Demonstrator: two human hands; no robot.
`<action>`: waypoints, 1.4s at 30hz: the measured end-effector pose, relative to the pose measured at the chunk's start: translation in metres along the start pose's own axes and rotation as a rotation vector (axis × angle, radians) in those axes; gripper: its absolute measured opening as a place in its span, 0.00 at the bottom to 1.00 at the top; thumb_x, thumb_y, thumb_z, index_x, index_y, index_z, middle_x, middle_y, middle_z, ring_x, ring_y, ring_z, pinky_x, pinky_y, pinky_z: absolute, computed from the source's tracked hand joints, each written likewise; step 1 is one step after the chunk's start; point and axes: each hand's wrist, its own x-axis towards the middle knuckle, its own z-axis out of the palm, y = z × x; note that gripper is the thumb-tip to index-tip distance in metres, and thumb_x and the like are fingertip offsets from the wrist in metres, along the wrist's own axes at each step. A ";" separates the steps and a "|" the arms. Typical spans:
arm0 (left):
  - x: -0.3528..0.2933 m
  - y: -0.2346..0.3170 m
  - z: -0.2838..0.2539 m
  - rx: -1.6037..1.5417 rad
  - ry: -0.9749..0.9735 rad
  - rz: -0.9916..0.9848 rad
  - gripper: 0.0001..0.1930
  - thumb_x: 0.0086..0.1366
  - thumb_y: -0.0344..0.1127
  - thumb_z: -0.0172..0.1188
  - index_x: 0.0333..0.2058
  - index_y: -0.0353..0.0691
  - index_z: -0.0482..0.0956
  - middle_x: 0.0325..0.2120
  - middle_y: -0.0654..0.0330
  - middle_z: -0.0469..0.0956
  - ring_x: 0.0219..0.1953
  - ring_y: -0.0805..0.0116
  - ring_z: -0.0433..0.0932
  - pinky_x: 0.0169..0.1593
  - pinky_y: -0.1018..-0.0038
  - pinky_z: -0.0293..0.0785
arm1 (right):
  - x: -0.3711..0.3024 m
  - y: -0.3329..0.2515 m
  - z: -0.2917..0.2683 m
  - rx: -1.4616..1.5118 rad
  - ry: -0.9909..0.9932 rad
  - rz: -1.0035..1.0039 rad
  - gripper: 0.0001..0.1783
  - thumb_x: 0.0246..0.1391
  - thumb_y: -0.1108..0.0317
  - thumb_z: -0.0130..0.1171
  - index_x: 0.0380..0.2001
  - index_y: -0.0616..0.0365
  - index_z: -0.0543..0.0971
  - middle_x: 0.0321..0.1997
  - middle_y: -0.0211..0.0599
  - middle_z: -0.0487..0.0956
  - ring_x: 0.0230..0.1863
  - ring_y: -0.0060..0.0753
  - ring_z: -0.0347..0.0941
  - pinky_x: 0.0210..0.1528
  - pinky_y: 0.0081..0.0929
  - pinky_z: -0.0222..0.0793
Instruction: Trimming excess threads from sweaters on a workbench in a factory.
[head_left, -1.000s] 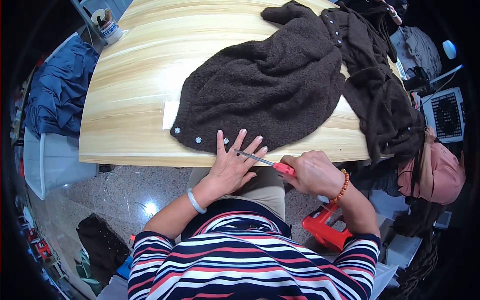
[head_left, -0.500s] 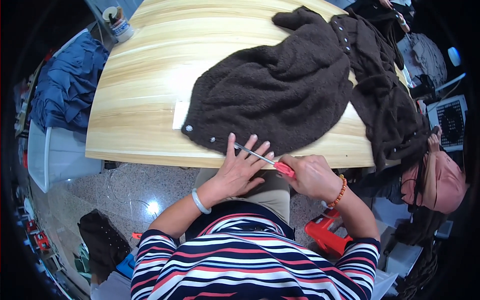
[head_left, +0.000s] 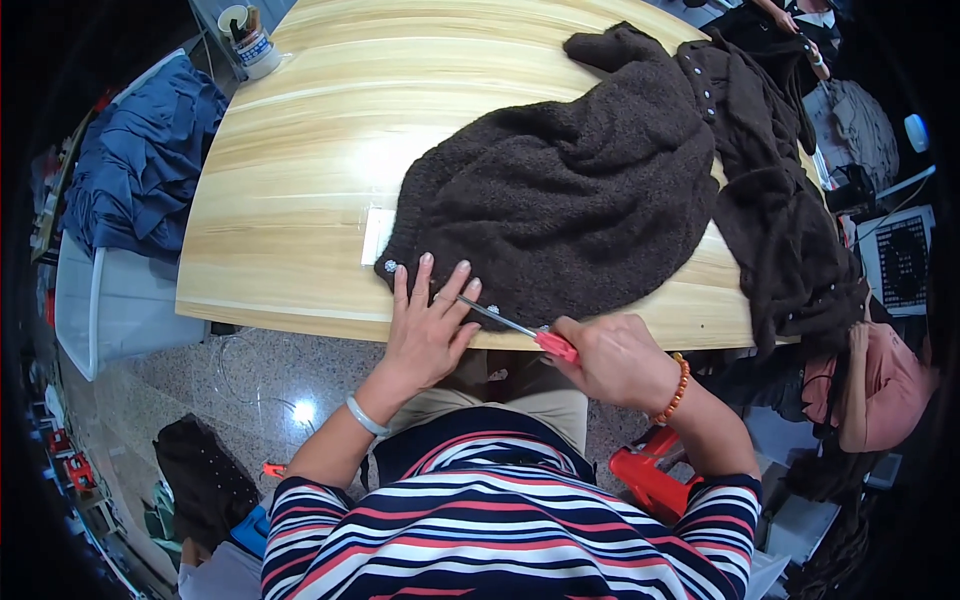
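A dark brown fuzzy garment lies on the wooden table, with pale shiny buttons along its near left edge. My left hand rests flat on that edge, fingers spread, beside the corner button. In my right hand is a red-handled tool with a thin metal shaft, its exact kind unclear. The shaft points left across the garment's edge, and its tip reaches the left hand's index finger. Another button shows next to the shaft.
More dark brown clothing hangs over the table's right end, beside a person in pink. Another person's hand is at the far right. A white bin of blue cloth stands left. A cup of tools sits far left.
My left hand has slid left along the garment's edge toward the corner button. The tool in my right hand has shifted slightly left with it.
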 end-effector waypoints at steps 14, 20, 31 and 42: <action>-0.003 0.001 0.002 0.068 -0.035 0.058 0.27 0.64 0.45 0.59 0.61 0.46 0.71 0.67 0.59 0.60 0.71 0.41 0.47 0.65 0.29 0.33 | 0.005 -0.005 -0.017 -0.050 -0.119 0.016 0.15 0.56 0.57 0.59 0.31 0.59 0.78 0.19 0.47 0.79 0.25 0.50 0.79 0.29 0.42 0.73; -0.002 0.000 -0.005 0.030 -0.068 0.020 0.27 0.64 0.46 0.58 0.60 0.43 0.72 0.68 0.56 0.57 0.72 0.42 0.45 0.66 0.31 0.30 | -0.042 0.005 -0.006 -0.032 -0.080 0.080 0.15 0.56 0.57 0.60 0.35 0.60 0.77 0.19 0.45 0.78 0.24 0.47 0.79 0.28 0.39 0.72; 0.004 0.017 0.000 0.034 -0.076 0.056 0.30 0.61 0.43 0.63 0.62 0.47 0.69 0.69 0.51 0.53 0.72 0.39 0.41 0.66 0.32 0.29 | -0.052 0.014 0.008 -0.020 -0.037 0.114 0.16 0.58 0.56 0.60 0.39 0.57 0.76 0.22 0.45 0.79 0.26 0.47 0.78 0.30 0.39 0.71; 0.056 0.033 0.031 -0.310 0.098 0.226 0.11 0.53 0.31 0.68 0.37 0.42 0.84 0.29 0.62 0.72 0.34 0.62 0.71 0.37 0.67 0.63 | -0.091 0.027 -0.001 -0.055 -0.047 0.248 0.13 0.50 0.59 0.61 0.32 0.57 0.76 0.19 0.47 0.78 0.25 0.52 0.78 0.29 0.44 0.73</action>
